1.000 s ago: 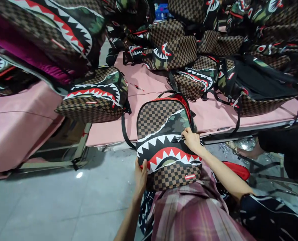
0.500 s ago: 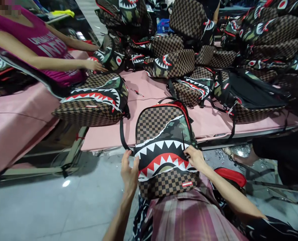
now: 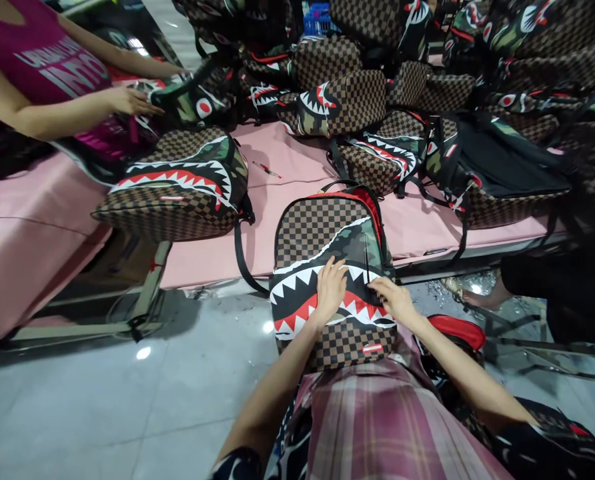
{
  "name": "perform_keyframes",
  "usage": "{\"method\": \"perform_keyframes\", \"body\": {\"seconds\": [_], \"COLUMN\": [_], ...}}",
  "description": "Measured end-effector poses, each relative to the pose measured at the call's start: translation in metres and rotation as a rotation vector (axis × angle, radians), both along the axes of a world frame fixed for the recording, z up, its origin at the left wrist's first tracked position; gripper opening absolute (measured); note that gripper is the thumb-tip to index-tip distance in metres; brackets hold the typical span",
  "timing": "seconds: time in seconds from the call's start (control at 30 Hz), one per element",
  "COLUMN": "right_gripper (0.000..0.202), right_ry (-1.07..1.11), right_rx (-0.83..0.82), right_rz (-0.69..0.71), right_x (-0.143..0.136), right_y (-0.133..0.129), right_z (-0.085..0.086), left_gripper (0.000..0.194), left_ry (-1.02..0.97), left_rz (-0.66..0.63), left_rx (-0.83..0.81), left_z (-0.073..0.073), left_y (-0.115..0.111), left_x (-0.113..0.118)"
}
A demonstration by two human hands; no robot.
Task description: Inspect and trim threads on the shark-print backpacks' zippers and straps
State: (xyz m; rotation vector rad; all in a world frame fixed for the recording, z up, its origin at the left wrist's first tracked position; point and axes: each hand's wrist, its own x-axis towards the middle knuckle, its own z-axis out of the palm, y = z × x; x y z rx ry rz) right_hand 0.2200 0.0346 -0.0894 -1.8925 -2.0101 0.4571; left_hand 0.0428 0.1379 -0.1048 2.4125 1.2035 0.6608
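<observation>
A backpack [image 3: 322, 233] with brown checks, camouflage and a shark-mouth print leans upright against the table edge, its base by my lap. Its top opening is partly unzipped, showing red lining. My left hand [image 3: 331, 287] lies on the printed front, fingers stretched out, holding nothing. At the right part of the front, my right hand [image 3: 391, 299] is closed in a pinch at the lower end of a thin dark vertical line. What sits between those fingertips is too small to make out.
A pink-covered table [image 3: 287, 157] holds several similar backpacks, one [image 3: 177, 187] at left, and a red pen [image 3: 266, 169]. At left a co-worker's hand [image 3: 132, 100] is at another bag. A red-lined bag [image 3: 457, 330] stands low at my right, near another person's foot [image 3: 482, 297].
My left hand has moved from the backpack's left edge onto its front. My right hand stays pinched near the dark line. The co-worker's hands and bag have shifted left.
</observation>
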Motion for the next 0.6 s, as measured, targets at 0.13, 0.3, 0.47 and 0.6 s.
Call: {"method": "perform_keyframes", "body": {"seconds": [0.13,0.3,0.47,0.6], "right_gripper": [0.049,0.029,0.041,0.032], "right_ry": [-0.058,0.004,0.15,0.436], "right_rx": [-0.004,0.068,0.032,-0.012], "right_rz": [-0.018,0.067,0.215,-0.005], "right_x": [-0.003,-0.009,-0.009,0.003], "right_y": [-0.003,0.016,-0.037,-0.05], "right_z": [-0.009,-0.009,-0.023,-0.028], "left_gripper": [0.028,0.027,0.027,0.021], "left_ry": [0.027,0.082,0.108,0.103], "left_rz": [0.014,0.031,0.025,0.11], "left_rx": [0.02,-0.005,-0.022,-0.06], "left_z": [-0.006,-0.006,-0.006,0.004], "left_y": [0.0,0.004,0.009,0.009], "left_x": [-0.003,-0.001,-0.002,0.011]}}
